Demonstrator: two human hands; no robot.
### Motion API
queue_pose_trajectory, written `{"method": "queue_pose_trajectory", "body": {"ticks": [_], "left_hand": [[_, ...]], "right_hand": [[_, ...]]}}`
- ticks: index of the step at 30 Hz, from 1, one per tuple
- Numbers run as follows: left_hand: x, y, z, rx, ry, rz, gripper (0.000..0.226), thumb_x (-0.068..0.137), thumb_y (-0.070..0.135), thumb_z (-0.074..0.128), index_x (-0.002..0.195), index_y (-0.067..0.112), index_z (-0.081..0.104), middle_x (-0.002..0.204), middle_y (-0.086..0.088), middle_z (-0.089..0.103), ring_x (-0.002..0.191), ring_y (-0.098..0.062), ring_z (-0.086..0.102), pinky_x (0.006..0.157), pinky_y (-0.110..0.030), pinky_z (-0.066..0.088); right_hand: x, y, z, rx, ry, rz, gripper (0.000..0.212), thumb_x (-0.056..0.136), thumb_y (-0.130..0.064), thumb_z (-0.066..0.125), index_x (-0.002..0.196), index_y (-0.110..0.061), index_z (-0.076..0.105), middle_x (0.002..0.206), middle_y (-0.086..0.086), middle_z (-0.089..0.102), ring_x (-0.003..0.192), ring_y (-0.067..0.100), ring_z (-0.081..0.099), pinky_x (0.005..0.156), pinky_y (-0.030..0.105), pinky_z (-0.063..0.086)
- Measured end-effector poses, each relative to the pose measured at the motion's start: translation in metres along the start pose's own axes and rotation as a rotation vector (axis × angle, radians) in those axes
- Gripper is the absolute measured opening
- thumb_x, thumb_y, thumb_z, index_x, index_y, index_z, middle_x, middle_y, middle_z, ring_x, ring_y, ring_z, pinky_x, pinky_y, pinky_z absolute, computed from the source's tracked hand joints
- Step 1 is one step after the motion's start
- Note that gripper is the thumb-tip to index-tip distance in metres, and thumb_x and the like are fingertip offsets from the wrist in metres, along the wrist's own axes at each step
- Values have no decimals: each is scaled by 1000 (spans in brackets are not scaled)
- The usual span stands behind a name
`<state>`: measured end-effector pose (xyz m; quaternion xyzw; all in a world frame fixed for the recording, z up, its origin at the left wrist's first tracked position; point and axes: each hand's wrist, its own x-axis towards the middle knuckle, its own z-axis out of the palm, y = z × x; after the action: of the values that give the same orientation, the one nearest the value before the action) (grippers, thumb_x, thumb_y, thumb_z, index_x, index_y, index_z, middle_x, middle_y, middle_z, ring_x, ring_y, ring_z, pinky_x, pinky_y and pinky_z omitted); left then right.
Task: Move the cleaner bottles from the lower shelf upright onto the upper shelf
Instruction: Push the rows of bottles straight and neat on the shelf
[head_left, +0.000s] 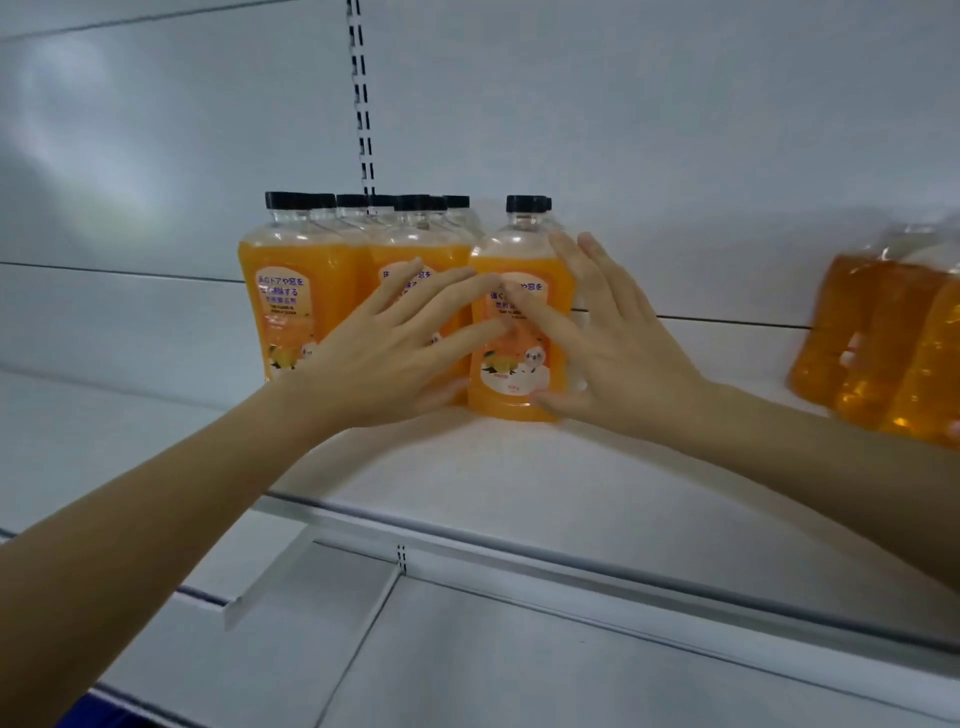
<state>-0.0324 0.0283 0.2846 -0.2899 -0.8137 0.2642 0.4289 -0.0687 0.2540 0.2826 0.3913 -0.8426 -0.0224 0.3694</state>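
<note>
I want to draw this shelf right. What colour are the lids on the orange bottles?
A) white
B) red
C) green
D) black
D: the caps on top of the orange cleaner bottles are all black.
</note>
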Motion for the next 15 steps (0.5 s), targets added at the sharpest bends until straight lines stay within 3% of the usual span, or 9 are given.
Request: {"method": "queue_pose_trajectory", "body": {"ticks": [2,4,6,8,10,12,15], "left_hand": [[5,1,11,-7,58,-3,45,91,40,45,125,13,58,138,-20,47,126,-37,46,104,-56,35],[8,1,22,-36,97,-14,43,90,40,48,122,13,60,138,-19,47,128,-37,44,105,-57,34],[7,-2,30,-68,110,-10,45,90,42,48,124,14,58,140,-18,45,131,-36,41,106,-57,32],[4,-6,37,-84,125,10,48,91,45,45,129,16,54,143,-17,42,133,-35,38,108,-56,29],[3,-9,43,-79,153,13,52,91,45,42,134,17,49,145,-17,39,134,-35,36,109,-54,28],[4,-9,47,-92,188,-16,53,91,42,45,137,16,46,145,-18,38,134,-35,36,109,-54,29],[2,-5,49,-160,244,-67,49,90,36,48,134,16,49,145,-17,40,133,-34,39,108,-53,28]], "right_hand": [[2,-2,7,2,-9,47,93,76,-41,69,147,-24,10,153,18,-10,142,43,-3,112,59,15],[1,-8,12,34,45,90,89,76,-34,70,147,-20,19,151,15,-8,141,44,5,109,52,23],[0,-18,16,81,114,121,84,76,-32,70,146,-17,25,149,12,-6,137,44,22,90,38,41],[1,-28,20,112,101,173,88,77,-30,69,147,-22,16,149,8,-12,128,41,38,71,28,44],[4,-32,23,143,70,219,91,78,-27,67,144,-30,4,148,6,-21,126,38,40,69,33,51],[9,-35,24,160,79,245,91,78,-22,67,144,-29,4,148,5,-24,130,38,35,75,41,53],[13,-43,25,156,76,297,91,78,-20,67,142,-31,3,150,5,-23,136,36,29,77,38,52]]}}
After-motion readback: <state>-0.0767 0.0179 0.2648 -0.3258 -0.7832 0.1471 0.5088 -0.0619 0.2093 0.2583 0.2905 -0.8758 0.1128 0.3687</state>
